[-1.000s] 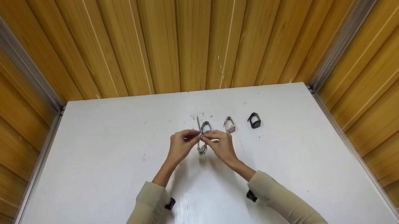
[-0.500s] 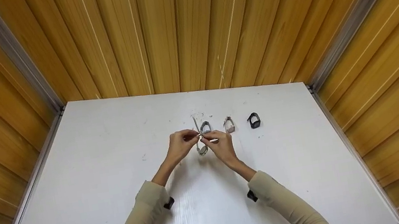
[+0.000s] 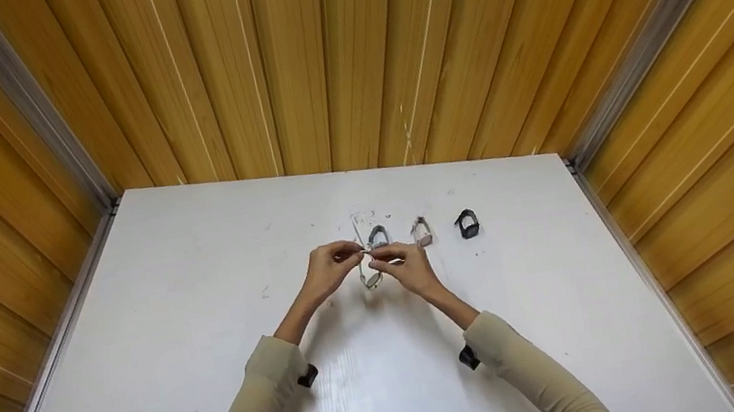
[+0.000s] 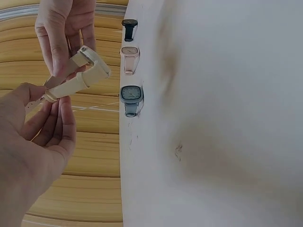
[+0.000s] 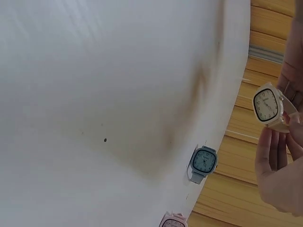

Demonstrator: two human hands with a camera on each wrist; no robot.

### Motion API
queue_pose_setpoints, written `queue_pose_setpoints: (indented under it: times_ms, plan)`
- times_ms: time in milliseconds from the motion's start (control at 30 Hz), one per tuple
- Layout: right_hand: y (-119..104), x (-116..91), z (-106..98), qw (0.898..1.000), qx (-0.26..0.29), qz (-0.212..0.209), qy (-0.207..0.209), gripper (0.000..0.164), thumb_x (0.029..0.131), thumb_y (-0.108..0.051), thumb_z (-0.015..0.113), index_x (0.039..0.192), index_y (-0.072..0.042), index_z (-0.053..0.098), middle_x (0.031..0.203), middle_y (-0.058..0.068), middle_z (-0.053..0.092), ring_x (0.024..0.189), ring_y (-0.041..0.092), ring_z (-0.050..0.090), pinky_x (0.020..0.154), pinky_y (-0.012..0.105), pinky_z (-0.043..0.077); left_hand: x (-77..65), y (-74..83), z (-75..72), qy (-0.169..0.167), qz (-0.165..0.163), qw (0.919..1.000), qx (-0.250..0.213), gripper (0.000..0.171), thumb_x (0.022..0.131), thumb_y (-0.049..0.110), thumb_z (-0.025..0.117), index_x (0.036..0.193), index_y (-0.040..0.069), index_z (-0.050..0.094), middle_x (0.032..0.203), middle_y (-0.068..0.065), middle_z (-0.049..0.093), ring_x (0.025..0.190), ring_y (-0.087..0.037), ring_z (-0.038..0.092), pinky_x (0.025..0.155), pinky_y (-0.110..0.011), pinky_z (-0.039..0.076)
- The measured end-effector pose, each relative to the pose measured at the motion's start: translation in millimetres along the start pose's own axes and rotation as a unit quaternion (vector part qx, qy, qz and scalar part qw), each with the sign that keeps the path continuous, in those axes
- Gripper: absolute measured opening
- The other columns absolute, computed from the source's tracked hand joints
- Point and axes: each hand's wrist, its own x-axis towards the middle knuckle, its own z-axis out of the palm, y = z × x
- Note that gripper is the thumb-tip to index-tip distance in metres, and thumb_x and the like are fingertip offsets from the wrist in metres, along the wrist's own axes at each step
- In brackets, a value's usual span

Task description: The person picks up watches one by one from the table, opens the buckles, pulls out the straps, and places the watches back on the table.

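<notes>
A cream wristwatch [image 5: 266, 105] with a squarish dial is held up between both hands, its strap bent into a loop. My left hand [image 3: 329, 270] pinches the strap between thumb and fingers by the buckle and keeper [image 4: 50, 96]. On the other side, my right hand [image 3: 411, 267] grips the strap, its thumb [image 4: 59, 56] against the band in the left wrist view. The long strap end [image 3: 357, 231] points away from me in the head view, while the watch case hangs toward me. Fingers partly hide the buckle area.
On the white table [image 3: 198, 264], a blue-grey watch [image 4: 131, 97], a pink watch [image 4: 129, 54] and a black watch [image 3: 468, 224] stand in a row just beyond and right of my hands. Wood-patterned walls [image 3: 327, 56] enclose the table's back and sides.
The cream watch and my left hand have shifted slightly left, and the strap end leans further left. My right thumb and fingers have spread a little. The three standing watches stay put.
</notes>
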Motion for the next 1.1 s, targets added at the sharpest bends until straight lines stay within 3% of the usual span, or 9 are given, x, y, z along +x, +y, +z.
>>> queue_pose_setpoints:
  times_ms: [200, 367, 500, 667, 867, 1100]
  plan:
    - [9, 3, -9, 0.995, 0.058, 0.066, -0.049, 0.024, 0.089, 0.001, 0.075, 0.109, 0.014, 0.072, 0.110, 0.030, 0.073, 0.093, 0.013, 0.073, 0.083, 0.019, 0.059, -0.4, -2.1, -3.1, -0.034, -0.018, 0.9990, -0.024, 0.013, 0.093, 0.006, 0.071, 0.102, -0.002, 0.077, 0.100, -0.019, 0.077, 0.086, -0.017, 0.071, 0.073, -0.016, 0.053]
    - [26, 8, -4, 0.992, 0.079, 0.091, -0.046, 0.026, 0.090, -0.003, 0.075, 0.112, 0.012, 0.072, 0.112, 0.028, 0.073, 0.091, 0.005, 0.071, 0.082, 0.016, 0.058, 0.6, -3.4, -2.3, -0.025, -0.022, 0.9991, -0.028, 0.015, 0.093, 0.008, 0.074, 0.102, -0.002, 0.077, 0.099, -0.020, 0.077, 0.086, -0.022, 0.072, 0.071, -0.015, 0.052]
    - [38, 11, 0, 0.994, 0.071, 0.079, -0.025, 0.024, 0.090, -0.005, 0.076, 0.111, 0.008, 0.074, 0.111, 0.025, 0.075, 0.090, 0.003, 0.070, 0.082, 0.016, 0.058, 2.2, -1.8, -2.3, -0.027, -0.016, 0.9992, -0.025, 0.016, 0.093, 0.012, 0.075, 0.102, -0.002, 0.077, 0.099, -0.019, 0.077, 0.086, -0.022, 0.072, 0.072, -0.016, 0.053]
    - [41, 12, 2, 0.996, 0.084, 0.039, -0.018, 0.024, 0.089, 0.001, 0.075, 0.110, 0.012, 0.071, 0.110, 0.027, 0.073, 0.093, 0.003, 0.069, 0.086, 0.018, 0.059, 1.9, 4.4, -5.0, -0.037, 0.042, 0.9984, 0.004, 0.019, 0.094, 0.010, 0.074, 0.105, -0.005, 0.074, 0.100, -0.019, 0.075, 0.090, -0.028, 0.073, 0.083, -0.032, 0.062]
    - [45, 13, 4, 0.997, 0.070, -0.025, -0.020, 0.023, 0.088, 0.010, 0.071, 0.110, 0.015, 0.067, 0.110, 0.032, 0.069, 0.100, 0.010, 0.070, 0.090, 0.029, 0.062, 1.3, 9.2, -6.5, -0.049, 0.120, 0.9902, 0.051, 0.019, 0.096, 0.009, 0.071, 0.108, -0.005, 0.072, 0.100, -0.017, 0.073, 0.093, -0.031, 0.070, 0.086, -0.042, 0.061]
    - [22, 6, -2, 0.996, 0.063, -0.031, -0.046, 0.022, 0.090, 0.011, 0.069, 0.110, 0.017, 0.065, 0.109, 0.034, 0.068, 0.103, 0.027, 0.071, 0.090, 0.031, 0.062, -0.2, 4.6, -4.2, -0.043, 0.142, 0.9876, 0.052, 0.017, 0.097, 0.010, 0.069, 0.108, -0.004, 0.072, 0.100, -0.015, 0.072, 0.093, -0.030, 0.070, 0.083, -0.045, 0.061]
